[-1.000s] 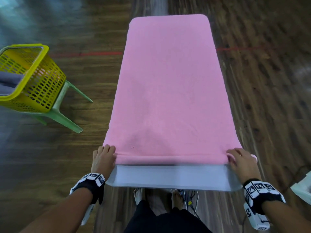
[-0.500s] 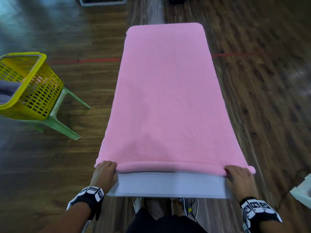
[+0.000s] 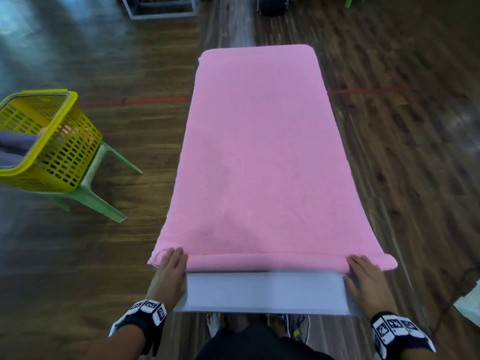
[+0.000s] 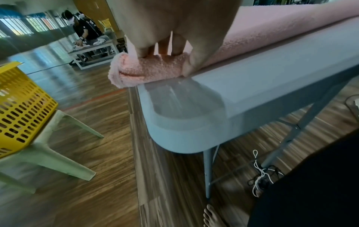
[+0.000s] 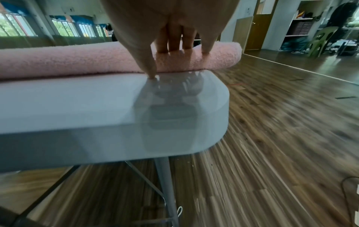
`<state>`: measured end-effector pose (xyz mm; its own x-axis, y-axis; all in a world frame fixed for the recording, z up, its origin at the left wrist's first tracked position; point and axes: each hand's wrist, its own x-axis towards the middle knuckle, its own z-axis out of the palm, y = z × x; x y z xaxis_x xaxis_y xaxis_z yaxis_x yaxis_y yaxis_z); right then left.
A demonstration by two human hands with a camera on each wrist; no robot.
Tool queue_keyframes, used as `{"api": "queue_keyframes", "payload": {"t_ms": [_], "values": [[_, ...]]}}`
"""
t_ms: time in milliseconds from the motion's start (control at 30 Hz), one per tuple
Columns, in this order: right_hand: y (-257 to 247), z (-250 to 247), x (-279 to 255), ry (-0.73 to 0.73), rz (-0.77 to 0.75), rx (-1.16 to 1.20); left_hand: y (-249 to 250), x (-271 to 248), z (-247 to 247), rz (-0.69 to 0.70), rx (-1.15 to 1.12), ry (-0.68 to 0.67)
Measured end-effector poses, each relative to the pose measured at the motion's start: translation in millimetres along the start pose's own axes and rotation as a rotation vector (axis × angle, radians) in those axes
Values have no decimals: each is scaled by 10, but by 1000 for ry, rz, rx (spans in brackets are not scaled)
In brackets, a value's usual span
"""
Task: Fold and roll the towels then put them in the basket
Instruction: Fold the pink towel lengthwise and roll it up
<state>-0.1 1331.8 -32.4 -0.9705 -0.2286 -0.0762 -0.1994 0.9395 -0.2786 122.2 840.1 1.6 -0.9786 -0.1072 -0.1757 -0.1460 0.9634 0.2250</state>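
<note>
A long pink towel (image 3: 259,152) lies flat along a grey table (image 3: 265,292). Its near end is wound into a thin roll (image 3: 265,263) across the table's width. My left hand (image 3: 172,266) presses straight fingers on the roll's left end (image 4: 151,69), with the thumb behind it. My right hand (image 3: 365,271) does the same at the right end (image 5: 213,58), and its thumb tip touches the tabletop. The yellow basket (image 3: 59,141) stands at the left on a green stool (image 3: 96,193), with a grey towel (image 3: 15,146) inside.
Dark wood floor surrounds the table, with a red line (image 3: 130,101) across it. Cables (image 4: 260,176) lie under the table near my bare feet. A white object (image 3: 470,305) sits at the right edge. Another person works at a table (image 4: 91,50) far off.
The roll has grown thicker and moved away from me, baring more grey tabletop. Both hands went from gripping the towel's edge to lying with straight fingers on the roll.
</note>
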Motion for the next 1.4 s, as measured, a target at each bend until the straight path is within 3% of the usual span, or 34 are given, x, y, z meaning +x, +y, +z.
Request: {"api": "queue_keyframes", "payload": {"t_ms": [200,300,400,467,600,833,967,1067,1267,1400], "values": [[-140,-210,270,-57,95,-142,57,129,-271,-17,11,-43],[-141,-236,440,44,87,-86,55,250,-377,-62,-53,21],[-149,-149,344,125,-31,-8,91,223,-351,-116,-142,19],[-107,-66,216,90,-71,21,101,95,-238,-103,-149,-22],[-88,-76,150,-6,62,-42,97,11,-75,-45,-29,-65],[-277,-345,628,-191,169,-269,60,318,-352,72,105,-32],[-229,-174,561,45,68,30,25,395,-320,-19,-2,49],[-159,14,301,1,-36,57,82,225,-207,20,-12,45],[-310,-130,321,-36,120,-137,55,340,-239,40,34,-46],[-324,-185,506,49,105,-69,35,573,-326,5,-2,23]]}}
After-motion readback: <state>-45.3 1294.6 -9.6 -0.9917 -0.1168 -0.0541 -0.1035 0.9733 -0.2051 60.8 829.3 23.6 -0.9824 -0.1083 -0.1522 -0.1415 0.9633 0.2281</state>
